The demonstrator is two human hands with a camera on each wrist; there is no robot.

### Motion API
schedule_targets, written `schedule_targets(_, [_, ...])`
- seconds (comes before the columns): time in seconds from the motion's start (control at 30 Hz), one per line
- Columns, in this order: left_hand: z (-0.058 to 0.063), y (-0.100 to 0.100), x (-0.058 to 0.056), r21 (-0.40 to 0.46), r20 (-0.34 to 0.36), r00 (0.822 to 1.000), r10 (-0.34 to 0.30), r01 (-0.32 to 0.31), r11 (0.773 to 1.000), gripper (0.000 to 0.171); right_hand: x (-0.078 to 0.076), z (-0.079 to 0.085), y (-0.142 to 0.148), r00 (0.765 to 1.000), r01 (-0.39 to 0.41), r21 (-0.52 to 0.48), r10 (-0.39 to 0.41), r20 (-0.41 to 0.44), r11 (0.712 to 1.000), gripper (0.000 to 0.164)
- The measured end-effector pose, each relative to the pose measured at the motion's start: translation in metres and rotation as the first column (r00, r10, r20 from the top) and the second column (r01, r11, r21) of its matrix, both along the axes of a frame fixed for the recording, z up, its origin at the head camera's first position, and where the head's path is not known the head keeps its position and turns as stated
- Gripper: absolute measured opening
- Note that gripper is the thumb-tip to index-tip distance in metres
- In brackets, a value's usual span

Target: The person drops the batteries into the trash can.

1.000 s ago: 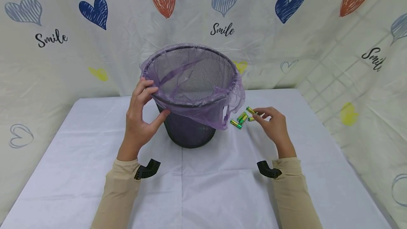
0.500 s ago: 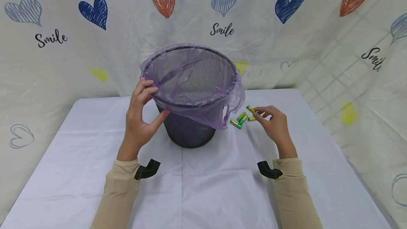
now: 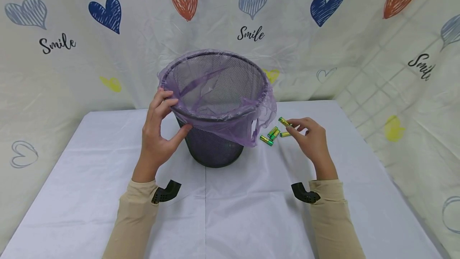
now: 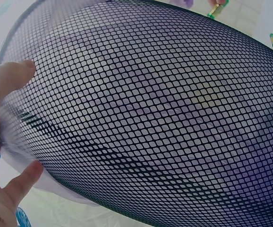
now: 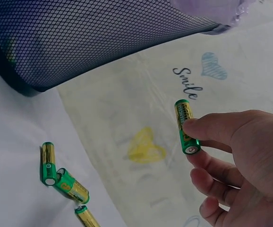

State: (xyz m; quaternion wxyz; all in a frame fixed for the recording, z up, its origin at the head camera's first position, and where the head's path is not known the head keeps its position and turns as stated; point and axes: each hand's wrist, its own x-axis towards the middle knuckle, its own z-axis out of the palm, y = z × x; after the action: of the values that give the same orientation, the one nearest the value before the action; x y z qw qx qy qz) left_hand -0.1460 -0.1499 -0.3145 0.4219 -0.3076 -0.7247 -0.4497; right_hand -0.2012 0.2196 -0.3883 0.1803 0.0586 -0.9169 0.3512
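A black mesh wastebasket (image 3: pixel 212 147) stands mid-table, lined with a thin purple bin bag (image 3: pixel 230 127) folded over its rim. My left hand (image 3: pixel 158 131) grips the rim at its left side, fingers over the bag's edge and thumb against the outer wall. In the right wrist view, a green and gold battery (image 5: pixel 183 126) is pinched between the thumb and fingers of my right hand (image 5: pixel 250 161). It is held above the table, to the right of the basket. Several similar batteries (image 3: pixel 266 140) lie loose on the white cloth just below that hand.
A white cloth (image 3: pixel 244 219) covers the table. Behind it hangs a pale curtain (image 3: pixel 143 51) printed with hearts and "Smile". A small green and yellow patch (image 5: pixel 11 54) shows through the basket's mesh in the right wrist view.
My right hand has risen slightly with the battery, lifting it away from the loose ones. The left hand and the wastebasket have stayed in place.
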Motion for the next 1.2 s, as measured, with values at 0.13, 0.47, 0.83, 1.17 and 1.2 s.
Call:
schedule_targets(0.13, [0.000, 0.000, 0.000, -0.001, 0.001, 1.000, 0.001, -0.001, 1.000, 0.055, 0.001, 0.002, -0.001, 1.000, 0.002, -0.003, -0.002, -0.009, 1.000, 0.023])
schedule_targets(0.47, [0.000, 0.000, 0.000, -0.005, 0.002, 1.000, 0.005, -0.005, 1.000, 0.056, 0.006, 0.009, -0.003, 0.999, -0.004, 0.003, 0.004, -0.054, 1.000, 0.022])
schedule_targets(0.83, [-0.001, 0.000, 0.000, -0.005, 0.010, 1.000, 0.008, -0.008, 1.000, 0.057, 0.011, 0.017, -0.006, 0.998, 0.005, 0.004, -0.004, -0.070, 1.000, 0.022])
schedule_targets(1.17, [-0.001, 0.000, 0.000, 0.000, 0.007, 1.000, 0.001, -0.001, 1.000, 0.058, 0.015, 0.024, -0.008, 0.995, 0.002, 0.001, -0.002, -0.103, 1.000, 0.023])
schedule_targets(1.2, [-0.001, 0.000, 0.000, 0.000, 0.006, 1.000, 0.001, -0.001, 1.000, 0.058, 0.015, 0.024, -0.008, 0.994, 0.002, 0.000, -0.001, -0.110, 1.000, 0.023])
